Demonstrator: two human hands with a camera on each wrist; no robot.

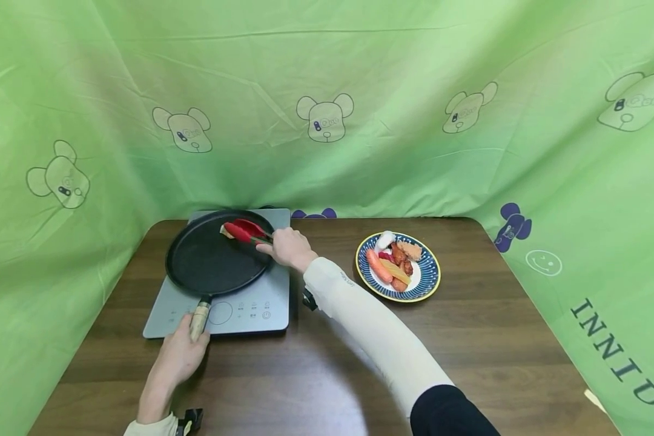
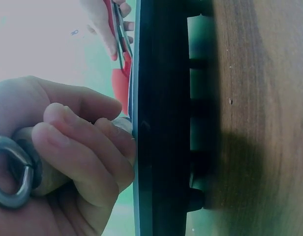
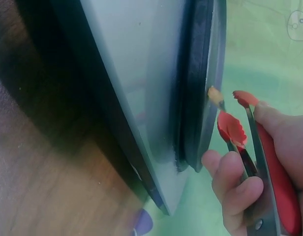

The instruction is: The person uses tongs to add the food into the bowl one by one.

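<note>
A flat black pan (image 1: pixel 209 263) sits on a silver induction cooktop (image 1: pixel 272 297). My left hand (image 1: pixel 182 357) grips its wooden handle (image 1: pixel 200 319), fingers wrapped around it; a metal ring (image 2: pixel 28 172) hangs at the handle's end. Over the pan's right side, my right hand (image 1: pixel 290 247) holds red-tipped tongs (image 1: pixel 246 230). In the right wrist view the two tong tips (image 3: pixel 232 130) stand apart. A small tan piece of food (image 3: pixel 215 96) shows beyond the lower tip, overlapping the pan's rim in that view.
Right of the cooktop, a blue-patterned plate (image 1: pixel 432 284) with a yellow rim carries a sausage (image 1: pixel 378 266), a white drumstick-like piece (image 1: pixel 384 240) and several brown pieces. Green printed cloth (image 1: pixel 327 175) encloses the wooden table (image 1: pixel 327 363) at the back and sides.
</note>
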